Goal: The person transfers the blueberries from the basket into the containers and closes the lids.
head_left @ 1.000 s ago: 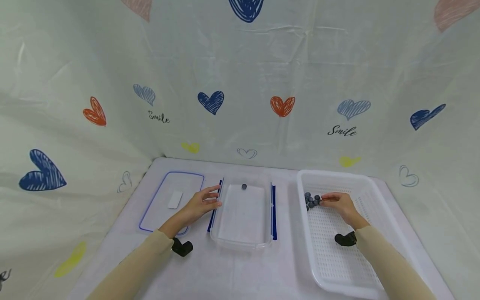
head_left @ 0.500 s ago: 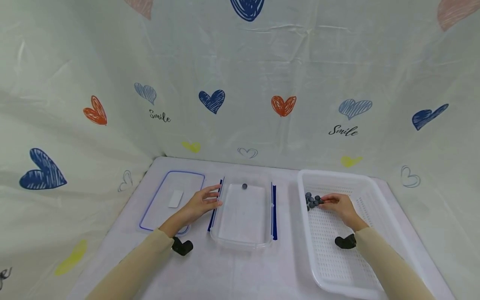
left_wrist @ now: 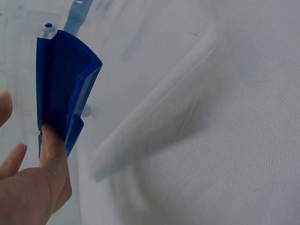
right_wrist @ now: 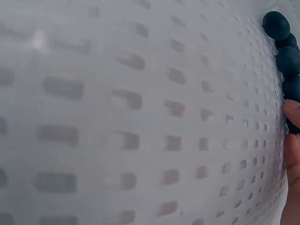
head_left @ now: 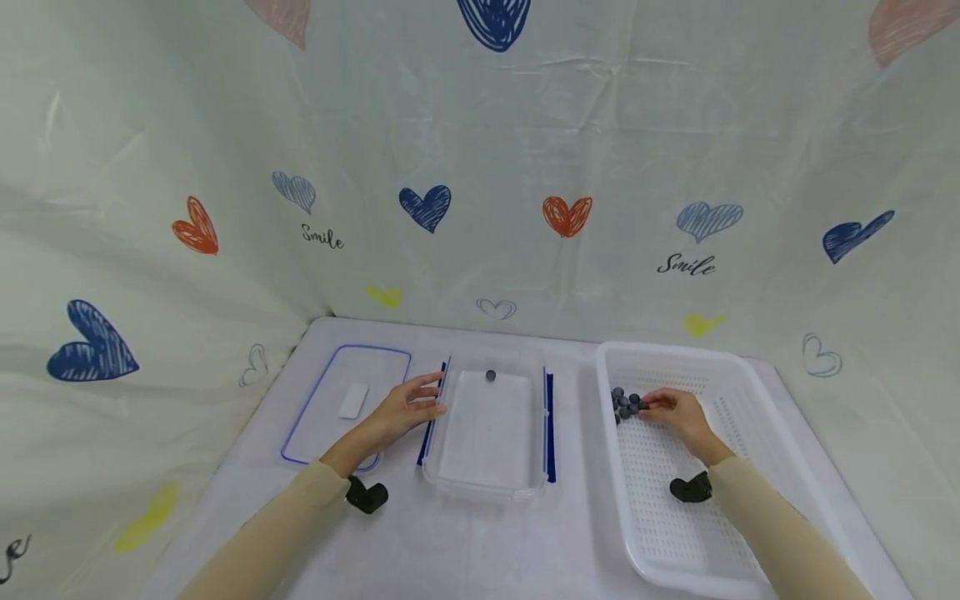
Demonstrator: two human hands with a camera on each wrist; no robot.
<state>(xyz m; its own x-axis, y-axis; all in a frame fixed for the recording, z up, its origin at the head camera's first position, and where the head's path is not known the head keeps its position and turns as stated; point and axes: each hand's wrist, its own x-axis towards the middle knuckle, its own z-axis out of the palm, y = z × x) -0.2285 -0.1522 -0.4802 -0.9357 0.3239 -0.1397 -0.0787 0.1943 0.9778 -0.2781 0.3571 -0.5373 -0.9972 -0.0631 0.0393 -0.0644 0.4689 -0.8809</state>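
My left hand (head_left: 401,410) reaches to the left wall of a clear plastic food container (head_left: 483,492), its fingers fairly straight and touching the side. In the left wrist view, one finger (left_wrist: 54,147) lies against the blue side latch (left_wrist: 61,84), which hangs unfastened. A single blueberry (head_left: 491,376) sits inside near the container's far end. Over the white perforated basket (head_left: 645,500), my right hand (head_left: 678,414) pinches a blueberry (right_wrist: 292,126) between thumb and finger. Beside those fingertips, several blueberries (head_left: 622,403) are clustered against the basket's left wall.
The container's clear lid (head_left: 318,417) with a blue seal lies on the table to the left, bearing a white rectangle (head_left: 353,401). Another blue latch (head_left: 551,429) hangs along the container's right side. A heart-printed curtain (head_left: 480,258) stands behind the white-covered table (head_left: 480,558).
My right fingertips have closed on a blueberry at the edge of the cluster, shifting only slightly. The left hand stays at the container's side. The head view has tilted a little.
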